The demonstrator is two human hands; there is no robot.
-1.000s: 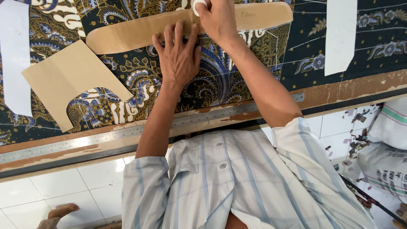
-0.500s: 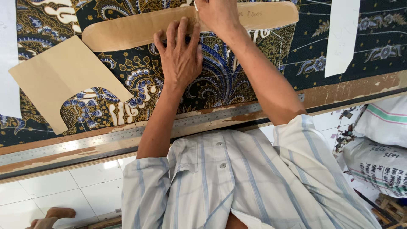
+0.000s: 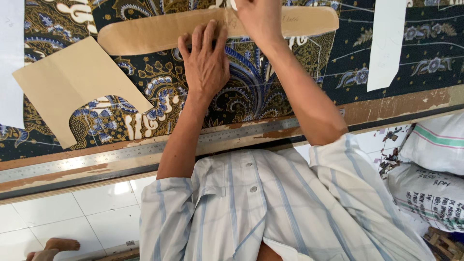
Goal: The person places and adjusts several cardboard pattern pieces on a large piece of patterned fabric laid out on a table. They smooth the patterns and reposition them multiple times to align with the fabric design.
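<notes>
My left hand (image 3: 205,65) lies flat, fingers spread, on dark batik fabric (image 3: 251,96), with its fingertips pressing the lower edge of a long tan paper pattern piece (image 3: 154,34). My right hand (image 3: 256,19) rests on the same pattern piece at the top edge of the view. Its fingers are closed on a small white piece of chalk (image 3: 231,4), mostly cut off by the frame. Both arms reach out from a striped shirt.
A second tan pattern piece (image 3: 72,87) with a curved cutout lies to the left. A white paper strip (image 3: 386,43) lies at the right, another white sheet (image 3: 9,63) at the far left. A metal ruler (image 3: 121,157) runs along the table edge. Sacks (image 3: 430,145) sit on the floor at the right, and a foot (image 3: 53,246) shows at the lower left.
My right hand has slid slightly up along the long pattern piece, so the chalk is nearly out of view. My left hand stays pressed in place.
</notes>
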